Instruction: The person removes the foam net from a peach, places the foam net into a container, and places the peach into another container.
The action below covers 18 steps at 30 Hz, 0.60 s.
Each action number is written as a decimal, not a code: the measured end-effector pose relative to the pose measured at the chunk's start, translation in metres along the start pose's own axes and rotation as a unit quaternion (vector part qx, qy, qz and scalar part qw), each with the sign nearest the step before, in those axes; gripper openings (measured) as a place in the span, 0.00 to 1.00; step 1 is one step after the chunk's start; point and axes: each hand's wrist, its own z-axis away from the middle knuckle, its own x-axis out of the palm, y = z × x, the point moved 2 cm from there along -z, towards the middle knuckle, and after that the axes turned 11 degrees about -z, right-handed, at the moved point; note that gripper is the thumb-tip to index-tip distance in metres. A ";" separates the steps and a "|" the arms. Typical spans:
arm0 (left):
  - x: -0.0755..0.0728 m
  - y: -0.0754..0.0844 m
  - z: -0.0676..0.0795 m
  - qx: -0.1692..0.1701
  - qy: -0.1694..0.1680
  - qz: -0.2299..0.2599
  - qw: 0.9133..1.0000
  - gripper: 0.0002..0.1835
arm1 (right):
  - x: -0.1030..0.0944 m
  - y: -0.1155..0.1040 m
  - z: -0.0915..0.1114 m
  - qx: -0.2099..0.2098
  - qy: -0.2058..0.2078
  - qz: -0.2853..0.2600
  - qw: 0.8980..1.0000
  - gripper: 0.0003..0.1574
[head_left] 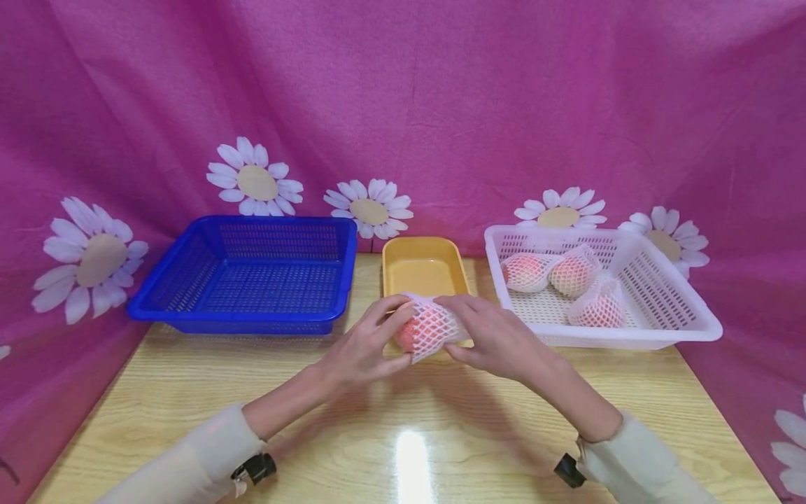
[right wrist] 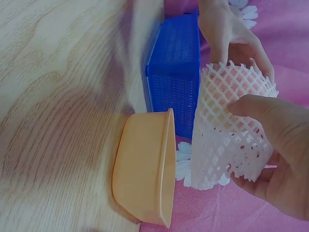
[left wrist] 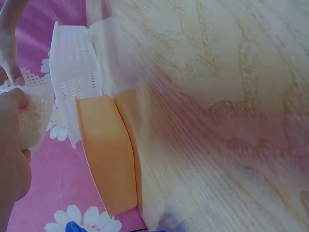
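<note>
A pinkish peach in a white foam net sleeve is held up between both hands, near the front of the small yellow tray. My left hand grips the peach at its left end, where bare skin shows outside the mesh. On the other side my right hand pinches the net sleeve, its thumb lying on the mesh in the right wrist view. There the sleeve extends past the fruit as a loose, empty end. In the left wrist view, the fingers cover much of the fruit.
At the left stands a blue plastic basket with nothing visible inside. The yellow tray is in the middle. A white basket at the right contains 3 net-wrapped peaches. Behind them hangs a pink flowered cloth.
</note>
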 end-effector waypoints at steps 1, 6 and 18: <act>0.000 0.000 0.000 -0.001 0.001 0.000 1.000 0.36 | 0.000 0.000 0.000 -0.002 0.002 0.000 1.000 0.39; 0.000 -0.002 0.001 -0.003 0.004 0.000 1.000 0.37 | 0.000 0.003 0.001 -0.004 0.009 0.002 1.000 0.35; -0.008 -0.010 0.004 -0.021 0.013 0.005 1.000 0.41 | 0.003 0.012 -0.003 -0.009 0.030 0.035 0.999 0.23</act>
